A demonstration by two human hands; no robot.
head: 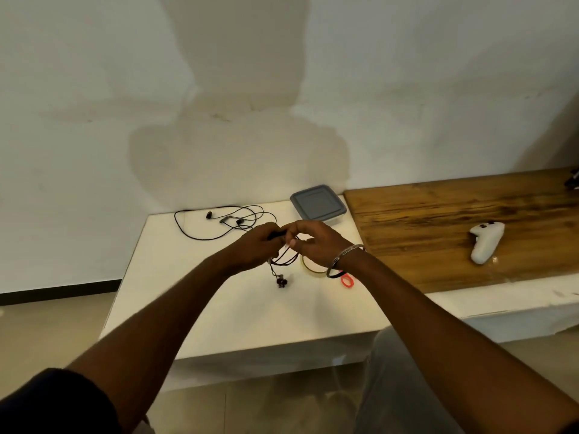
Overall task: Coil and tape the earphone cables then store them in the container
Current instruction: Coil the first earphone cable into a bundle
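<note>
Over the middle of the white table (238,311), my left hand (255,245) and my right hand (313,244) meet and both pinch a dark earphone cable (283,260). Its loops hang between the hands, and its earbuds (281,282) dangle just above the tabletop. A second black earphone cable (219,220) lies loose and uncoiled at the table's far left. A grey-lidded container (318,206) stands shut at the far right corner. A tape roll (310,267) lies under my right wrist, partly hidden.
A small red ring (347,280) lies next to the tape roll. To the right is a wooden bench top (438,233) with a white game controller (487,242) on it. A pale wall stands close behind the table. The floor lies to the left and below.
</note>
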